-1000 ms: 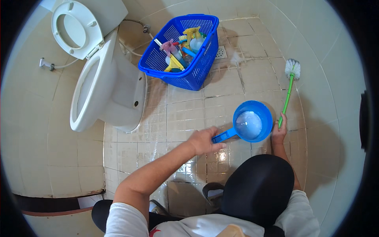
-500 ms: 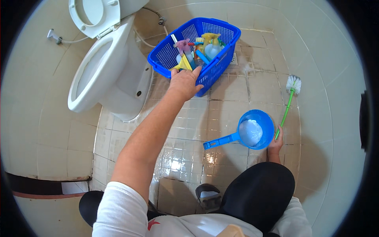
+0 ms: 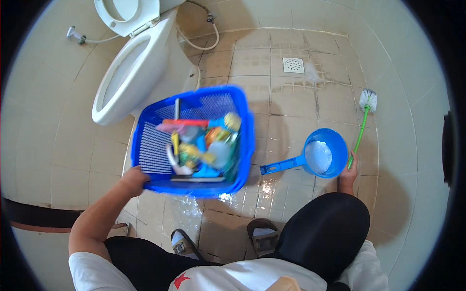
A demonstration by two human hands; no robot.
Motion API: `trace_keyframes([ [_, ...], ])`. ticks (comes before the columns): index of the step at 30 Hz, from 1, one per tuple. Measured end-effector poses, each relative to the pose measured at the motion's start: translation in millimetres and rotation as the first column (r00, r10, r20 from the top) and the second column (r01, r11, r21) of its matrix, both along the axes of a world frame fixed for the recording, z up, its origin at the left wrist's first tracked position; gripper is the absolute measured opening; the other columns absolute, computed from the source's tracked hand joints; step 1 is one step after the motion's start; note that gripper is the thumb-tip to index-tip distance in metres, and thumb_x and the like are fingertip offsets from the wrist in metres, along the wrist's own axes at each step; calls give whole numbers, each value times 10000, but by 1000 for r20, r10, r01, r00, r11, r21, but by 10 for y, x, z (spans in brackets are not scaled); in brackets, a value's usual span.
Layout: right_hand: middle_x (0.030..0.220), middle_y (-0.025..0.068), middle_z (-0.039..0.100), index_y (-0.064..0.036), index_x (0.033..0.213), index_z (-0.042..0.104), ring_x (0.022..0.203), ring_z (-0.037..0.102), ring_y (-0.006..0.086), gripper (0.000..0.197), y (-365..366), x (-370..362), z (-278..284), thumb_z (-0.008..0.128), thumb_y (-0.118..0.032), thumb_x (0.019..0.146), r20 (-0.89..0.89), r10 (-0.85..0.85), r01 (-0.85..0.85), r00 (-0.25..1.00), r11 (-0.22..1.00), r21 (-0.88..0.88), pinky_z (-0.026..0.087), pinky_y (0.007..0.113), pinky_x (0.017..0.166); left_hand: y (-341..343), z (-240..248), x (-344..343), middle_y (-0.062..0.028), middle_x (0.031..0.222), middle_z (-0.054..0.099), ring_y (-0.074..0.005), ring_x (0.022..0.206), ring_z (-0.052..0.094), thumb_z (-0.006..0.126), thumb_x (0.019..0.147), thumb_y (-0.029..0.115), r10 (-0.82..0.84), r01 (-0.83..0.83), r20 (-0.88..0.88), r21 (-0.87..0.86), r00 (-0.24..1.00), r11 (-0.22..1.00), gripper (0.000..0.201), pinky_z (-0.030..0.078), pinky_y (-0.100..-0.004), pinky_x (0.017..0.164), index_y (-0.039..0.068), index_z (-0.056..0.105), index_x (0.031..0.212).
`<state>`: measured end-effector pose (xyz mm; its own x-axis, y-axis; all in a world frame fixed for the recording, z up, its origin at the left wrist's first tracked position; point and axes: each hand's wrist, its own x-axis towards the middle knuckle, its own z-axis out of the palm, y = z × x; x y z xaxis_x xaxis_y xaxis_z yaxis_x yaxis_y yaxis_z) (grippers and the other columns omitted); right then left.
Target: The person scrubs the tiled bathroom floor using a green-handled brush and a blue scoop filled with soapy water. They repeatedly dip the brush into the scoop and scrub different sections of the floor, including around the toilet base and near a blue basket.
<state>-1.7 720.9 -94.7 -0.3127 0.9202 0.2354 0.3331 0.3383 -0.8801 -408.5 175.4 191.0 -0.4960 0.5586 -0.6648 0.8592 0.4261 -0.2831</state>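
We are gripping the blue basket (image 3: pixel 194 140) by its near corner with our left hand (image 3: pixel 133 178), beside the toilet (image 3: pixel 131 77), while our right hand (image 3: pixel 347 175) is clutching the brush (image 3: pixel 361 128) right of it.

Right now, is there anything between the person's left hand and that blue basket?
No. The left hand already grips the blue basket at its near left corner, with nothing visible between them. The right hand holds the green toilet brush.
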Motion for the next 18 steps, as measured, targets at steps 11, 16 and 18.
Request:
trace_keyframes([
  [11,1234,148,558,-98,1285,484,1129,539,238,403,107,138,-43,513,-53,886,74,-34,32,997,999,18,411,318,945,255,350,113,-223,1226,542,-330,1197,479,596,825,485,850,-983,527,168,30,-69,722,354,-412,1016,-30,429,1303],
  [16,1235,129,556,-80,1284,487,1137,524,224,393,65,54,-44,522,-72,892,48,-18,14,999,997,82,393,319,966,433,-79,623,-243,1178,558,-315,1116,543,686,776,368,707,-600,-204,404,677,691,709,427,-334,948,-75,430,1266],
  [18,1235,121,555,-64,1281,488,1139,518,219,391,20,10,-62,528,-76,892,10,7,-7,1000,999,49,387,319,973,331,-118,589,-240,1164,566,-313,1129,537,699,752,292,845,-727,-33,493,534,478,695,416,-336,962,-74,422,1275],
])
